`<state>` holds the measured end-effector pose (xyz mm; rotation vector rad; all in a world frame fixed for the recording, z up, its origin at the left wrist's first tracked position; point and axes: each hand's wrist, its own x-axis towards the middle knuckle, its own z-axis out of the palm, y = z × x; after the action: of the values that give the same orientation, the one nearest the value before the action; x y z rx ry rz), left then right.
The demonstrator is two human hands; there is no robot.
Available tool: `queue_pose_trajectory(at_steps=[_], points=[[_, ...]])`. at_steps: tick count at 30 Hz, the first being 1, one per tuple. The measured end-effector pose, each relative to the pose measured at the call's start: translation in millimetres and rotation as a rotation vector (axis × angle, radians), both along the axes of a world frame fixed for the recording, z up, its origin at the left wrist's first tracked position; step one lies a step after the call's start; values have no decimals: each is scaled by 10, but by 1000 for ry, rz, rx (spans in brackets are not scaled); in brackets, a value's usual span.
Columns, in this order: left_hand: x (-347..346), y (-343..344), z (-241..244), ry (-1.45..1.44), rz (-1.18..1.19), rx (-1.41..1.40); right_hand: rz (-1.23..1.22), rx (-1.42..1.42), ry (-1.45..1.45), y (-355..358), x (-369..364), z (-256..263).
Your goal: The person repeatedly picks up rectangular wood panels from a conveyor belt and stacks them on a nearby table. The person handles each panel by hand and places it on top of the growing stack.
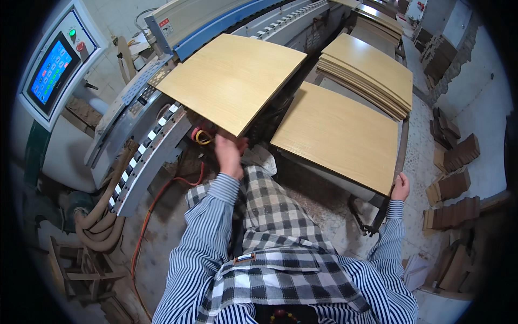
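Observation:
A light wood-grain panel (234, 81) rests on the bed of an edge-banding machine, its near corner jutting toward me. Just below that corner is my left hand (229, 157), blurred, with its fingers partly hidden under the panel; whether it grips cannot be told. A second matching panel (338, 133) lies on a low cart or stand to the right. My right hand (400, 188) has its curled fingers on the near right corner of this second panel.
Behind the second panel is a stack of panels (364, 77). A control screen (52, 73) stands at the left, above a roller track (141, 152). An orange hose (142, 235) crosses the floor. Bundles of brown boards (451, 212) line the right wall.

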<state>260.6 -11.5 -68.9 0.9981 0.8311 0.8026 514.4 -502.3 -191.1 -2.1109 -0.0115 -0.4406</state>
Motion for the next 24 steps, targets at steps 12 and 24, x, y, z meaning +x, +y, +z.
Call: queue_pose_trajectory(at_steps=[12, 24], points=[[624, -330, -1033, 721, -619, 571, 225, 333, 307, 22, 449, -356], [342, -749, -1166, 476, -569, 79, 440, 597, 545, -1185, -359, -152]])
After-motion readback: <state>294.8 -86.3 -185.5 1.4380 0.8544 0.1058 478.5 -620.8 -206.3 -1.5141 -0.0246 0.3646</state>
